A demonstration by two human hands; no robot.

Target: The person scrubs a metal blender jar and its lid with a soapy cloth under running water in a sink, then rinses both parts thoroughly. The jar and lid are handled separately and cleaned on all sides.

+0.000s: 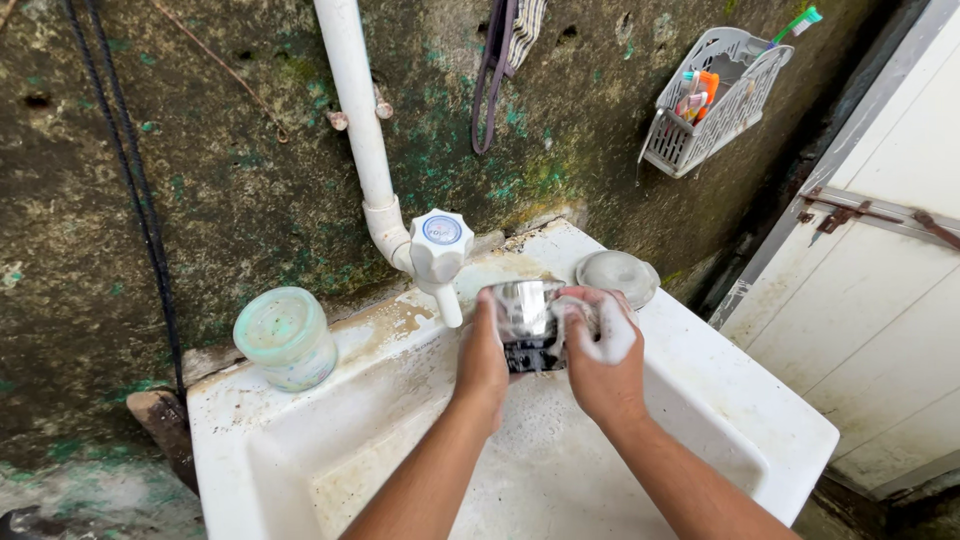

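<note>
Steel cup (527,318) gripped between left hand (482,362) and soapy right hand (600,350).

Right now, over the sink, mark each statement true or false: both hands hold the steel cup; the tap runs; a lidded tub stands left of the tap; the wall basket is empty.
1. Both the left hand and right hand grip the steel cup. True.
2. Water pours from the tap. False: no stream shows.
3. A lidded tub stands on the sink rim, left of the tap. True.
4. The wall basket is empty. False: it holds toothbrushes.
</note>
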